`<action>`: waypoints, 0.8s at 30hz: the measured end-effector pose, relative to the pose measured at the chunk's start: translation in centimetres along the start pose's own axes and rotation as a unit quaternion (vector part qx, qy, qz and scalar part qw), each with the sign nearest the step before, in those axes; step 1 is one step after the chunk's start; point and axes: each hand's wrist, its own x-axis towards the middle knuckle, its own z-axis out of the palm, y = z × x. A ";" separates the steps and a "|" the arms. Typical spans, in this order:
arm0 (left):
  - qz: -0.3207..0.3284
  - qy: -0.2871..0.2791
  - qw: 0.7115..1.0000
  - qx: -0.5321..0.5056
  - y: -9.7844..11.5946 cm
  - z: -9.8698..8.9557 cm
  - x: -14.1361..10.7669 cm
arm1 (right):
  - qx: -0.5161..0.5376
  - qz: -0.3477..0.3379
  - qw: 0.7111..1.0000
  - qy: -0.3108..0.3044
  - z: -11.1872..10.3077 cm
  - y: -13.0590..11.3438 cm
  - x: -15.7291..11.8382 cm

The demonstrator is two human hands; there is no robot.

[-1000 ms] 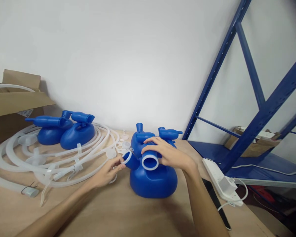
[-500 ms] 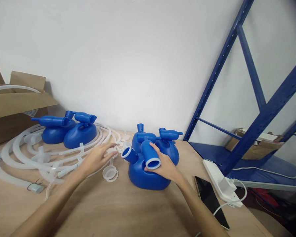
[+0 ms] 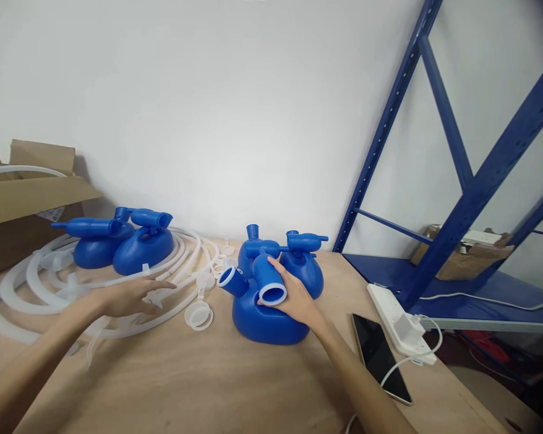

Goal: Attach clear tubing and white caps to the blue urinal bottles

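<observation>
My right hand (image 3: 296,296) is wrapped round the thick upper neck of a blue plastic urinal bottle (image 3: 269,325), which stands on the table. Two openings on it face me, each with a whitish ring at its mouth. My left hand (image 3: 129,296) is open, fingers stretched out over coiled translucent hoses (image 3: 117,331). A clear plastic fitting (image 3: 156,298) shows by its fingertips; whether they touch it I cannot tell. Between the hands lies a clear cap (image 3: 198,314) with a strap and a ring. Behind the held bottle stand further blue bottles (image 3: 305,274).
Two more blue bottles (image 3: 145,250) stand among the hoses at left, near an open cardboard box (image 3: 31,199). A phone (image 3: 382,358) and a white power strip (image 3: 398,322) with a cable lie at right. Beyond them rises a blue metal rack (image 3: 479,175).
My left hand has moved left, away from the small clear caps and rings, to above the hoses. The right hand keeps its grip on the bottle. The view has shifted slightly.
</observation>
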 end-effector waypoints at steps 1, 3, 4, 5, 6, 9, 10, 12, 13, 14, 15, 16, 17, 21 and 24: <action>0.010 -0.023 1.000 -0.017 0.4 -0.2 0.3 | -0.003 0.002 1.000 0.000 0.0 -0.1 -0.1; 0.032 -0.038 0.998 -0.047 0.6 -0.2 1.0 | -0.010 0.008 1.000 -0.001 0.0 -0.3 -0.4; 0.045 -0.029 0.997 -0.054 0.5 0.0 1.4 | -0.015 0.014 1.000 -0.002 0.0 -0.3 -0.5; 0.056 -0.021 0.997 -0.058 0.4 0.3 1.8 | -0.020 0.019 1.000 -0.004 0.0 -0.4 -0.6; 0.063 -0.018 0.996 -0.061 0.2 0.5 2.1 | -0.024 0.024 0.999 -0.006 0.0 -0.5 -0.7; 0.061 -0.010 0.996 -0.068 -0.1 0.8 2.9 | -0.031 0.029 0.999 -0.007 0.0 -0.5 -0.9; 0.055 -0.002 0.996 -0.067 0.0 0.6 3.1 | -0.032 0.028 0.999 -0.007 0.0 -0.5 -0.9; 0.039 0.029 0.996 -0.069 0.2 -0.3 3.3 | -0.033 0.027 0.999 -0.008 -0.1 -0.5 -0.9; 0.030 0.048 0.995 -0.076 0.4 -1.0 3.4 | -0.033 0.027 0.999 -0.009 -0.1 -0.5 -0.9; 0.021 0.067 0.994 -0.085 0.7 -1.8 3.5 | -0.034 0.026 0.999 -0.010 -0.1 -0.5 -0.9; 0.012 0.087 0.991 -0.101 1.0 -2.6 3.5 | -0.035 0.027 0.999 -0.012 -0.1 -0.5 -0.9; 0.003 0.106 0.987 -0.124 1.4 -3.5 3.4 | -0.036 0.028 0.999 -0.013 -0.1 -0.5 -0.9; -0.008 0.120 0.981 -0.154 1.8 -4.3 3.4 | -0.037 0.030 0.999 -0.014 -0.1 -0.5 -0.9; -0.037 0.135 0.949 -0.283 3.4 -6.5 3.3 | -0.038 0.036 0.998 -0.019 -0.2 -0.6 -1.0; -0.013 0.113 0.967 -0.226 2.9 -5.9 3.7 | -0.039 0.033 0.998 -0.020 -0.2 -0.6 -1.0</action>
